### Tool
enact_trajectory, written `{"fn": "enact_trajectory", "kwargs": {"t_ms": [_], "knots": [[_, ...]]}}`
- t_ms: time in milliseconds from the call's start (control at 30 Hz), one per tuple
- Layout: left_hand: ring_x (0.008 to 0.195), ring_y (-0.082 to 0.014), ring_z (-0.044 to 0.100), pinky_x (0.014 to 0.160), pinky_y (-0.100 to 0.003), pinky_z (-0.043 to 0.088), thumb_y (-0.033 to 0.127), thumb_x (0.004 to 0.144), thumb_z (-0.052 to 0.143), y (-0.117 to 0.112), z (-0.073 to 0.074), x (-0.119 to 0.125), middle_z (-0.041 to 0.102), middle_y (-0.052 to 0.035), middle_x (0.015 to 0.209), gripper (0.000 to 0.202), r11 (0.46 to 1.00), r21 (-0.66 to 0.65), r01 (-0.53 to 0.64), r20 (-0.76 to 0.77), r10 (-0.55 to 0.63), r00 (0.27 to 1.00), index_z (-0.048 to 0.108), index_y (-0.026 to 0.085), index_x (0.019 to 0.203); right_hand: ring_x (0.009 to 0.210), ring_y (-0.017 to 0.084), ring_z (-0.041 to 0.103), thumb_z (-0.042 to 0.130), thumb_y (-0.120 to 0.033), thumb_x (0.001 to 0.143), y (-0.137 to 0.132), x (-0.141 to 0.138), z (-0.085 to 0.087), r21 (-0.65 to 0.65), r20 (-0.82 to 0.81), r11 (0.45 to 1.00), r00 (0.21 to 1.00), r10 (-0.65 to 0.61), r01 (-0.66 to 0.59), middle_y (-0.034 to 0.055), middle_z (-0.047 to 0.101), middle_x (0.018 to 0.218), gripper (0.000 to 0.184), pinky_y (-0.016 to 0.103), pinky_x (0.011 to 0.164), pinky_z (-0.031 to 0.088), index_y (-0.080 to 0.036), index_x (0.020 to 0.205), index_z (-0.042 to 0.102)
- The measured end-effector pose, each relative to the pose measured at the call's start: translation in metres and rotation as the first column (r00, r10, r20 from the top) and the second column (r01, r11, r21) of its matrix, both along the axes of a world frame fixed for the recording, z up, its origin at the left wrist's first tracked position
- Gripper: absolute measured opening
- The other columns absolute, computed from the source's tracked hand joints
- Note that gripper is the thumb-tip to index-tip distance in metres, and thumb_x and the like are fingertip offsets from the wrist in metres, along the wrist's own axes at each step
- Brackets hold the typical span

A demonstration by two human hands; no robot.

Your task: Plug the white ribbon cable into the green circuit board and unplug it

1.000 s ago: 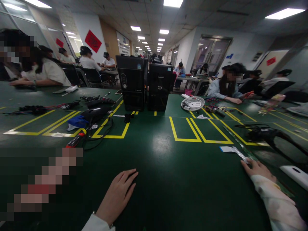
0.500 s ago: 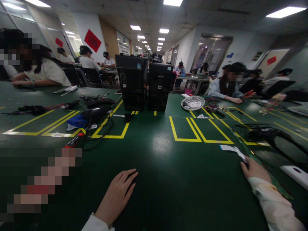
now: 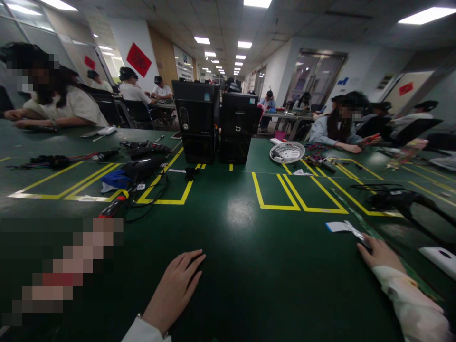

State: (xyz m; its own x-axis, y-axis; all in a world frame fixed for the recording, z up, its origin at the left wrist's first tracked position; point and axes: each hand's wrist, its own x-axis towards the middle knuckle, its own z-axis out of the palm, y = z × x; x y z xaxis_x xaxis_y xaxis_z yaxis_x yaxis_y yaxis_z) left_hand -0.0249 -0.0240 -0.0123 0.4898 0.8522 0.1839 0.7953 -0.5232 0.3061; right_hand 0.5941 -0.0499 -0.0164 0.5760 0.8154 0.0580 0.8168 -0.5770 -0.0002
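Observation:
My left hand (image 3: 177, 284) lies on the green tabletop (image 3: 270, 275), palm down, fingers stretched out and nothing in them. Far to its right, my right hand (image 3: 382, 255) rests near a raised seam in the table covering. Its fingers are closed on the near end of a white flat ribbon cable (image 3: 340, 227). The cable's far end has a blue tip and lies out on the table. The held end is crumpled and partly hidden by the fingers.
Two black computer towers (image 3: 195, 123) stand mid-table. A white basket (image 3: 287, 152) sits right of them. Tangled black cables (image 3: 149, 168) and a red-black tool handle (image 3: 113, 207) lie left, a black headset-like device (image 3: 395, 199) right. Yellow tape marks the table. Other people sit around.
The white ribbon cable has shifted slightly toward me with my right hand. My left hand stays where it was. The view has moved a little.

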Motion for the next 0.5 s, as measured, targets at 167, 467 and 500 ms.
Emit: {"fn": "enact_trajectory", "kwargs": {"t_ms": [167,467,500], "knots": [[0.121,-0.0249,0.048,0.097,-0.047,0.044,0.03,0.093,0.043,0.0,0.002,0.001,0.05,-0.0034,0.135,0.04,1.0,0.002,-0.008,0.01,0.008,1.0,0.046,0.029,0.133,0.109,0.031,0.054,0.02,-0.048,0.085,-0.005,-0.004,-0.005,0.026,0.011,0.999,1.0,-0.024,0.023,0.0162,0.052,0.116,0.061,0.041,0.086,0.046,-0.015,0.129,0.047],[0.12,-0.024,0.048,0.099,-0.046,0.043,0.029,0.093,0.043,-0.001,0.006,0.003,0.051,-0.0036,0.133,0.039,1.0,-0.01,-0.011,0.011,0.011,1.0,0.048,0.027,0.132,0.11,0.036,0.053,0.023,-0.044,0.086,-0.01,-0.016,-0.015,0.136,0.114,0.984,0.989,0.098,-0.114,0.0211,0.053,0.113,0.056,0.05,0.089,0.043,-0.012,0.118,0.056],[0.12,-0.0237,0.048,0.1,-0.046,0.043,0.029,0.093,0.043,-0.002,0.007,0.003,0.051,-0.0035,0.133,0.039,1.0,-0.006,-0.011,0.017,0.011,1.0,0.048,0.027,0.131,0.112,0.035,0.052,0.026,-0.042,0.086,-0.008,-0.021,-0.015,0.145,0.133,0.976,0.981,0.142,-0.161,0.0206,0.054,0.115,0.052,0.051,0.09,0.043,-0.012,0.116,0.057]]}}
